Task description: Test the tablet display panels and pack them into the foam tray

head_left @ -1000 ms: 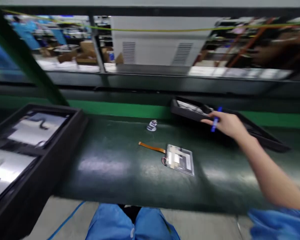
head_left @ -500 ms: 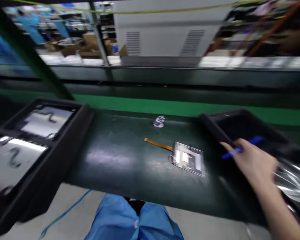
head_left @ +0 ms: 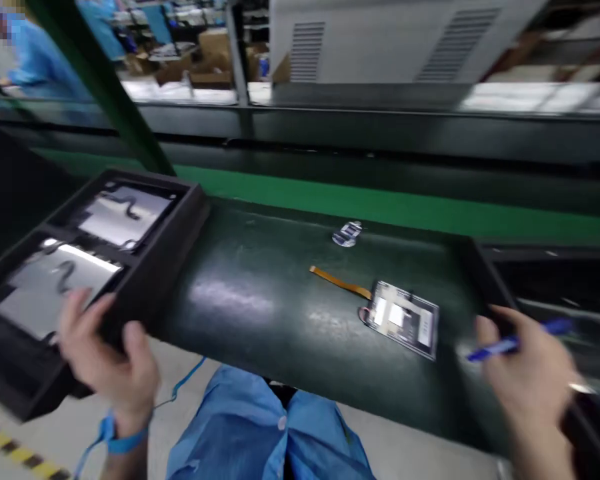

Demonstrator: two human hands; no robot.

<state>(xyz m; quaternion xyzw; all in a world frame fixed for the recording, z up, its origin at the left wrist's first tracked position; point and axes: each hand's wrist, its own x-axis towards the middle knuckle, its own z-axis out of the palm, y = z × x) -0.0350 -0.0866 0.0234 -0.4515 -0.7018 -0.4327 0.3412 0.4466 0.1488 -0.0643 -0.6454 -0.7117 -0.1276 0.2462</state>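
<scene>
My left hand (head_left: 107, 353), with a blue wrist strap, has its fingers apart beside the black foam tray (head_left: 167, 250) at the left; nothing shows in it. Two silvery panels (head_left: 123, 217) lie in that tray. A blue pen (head_left: 495, 349) is held in my right hand (head_left: 530, 363), near the edge of the dark tray (head_left: 487, 273) at the right. Between the hands, a flat module (head_left: 405, 317) with an orange ribbon cable (head_left: 340, 281) lies on the green mat (head_left: 270, 267). Behind it lies a small patterned piece (head_left: 347, 234).
A green post (head_left: 105, 87) slants up behind the left tray. Past the mat runs a dark line with a raised edge (head_left: 380, 113). A person in blue (head_left: 40, 60) is at the far left. Cardboard boxes (head_left: 213, 60) stand behind.
The view has shifted. My left hand has come into clear view beside the left tray. My right hand, still holding the pen, has moved nearer, to the right tray's near side.
</scene>
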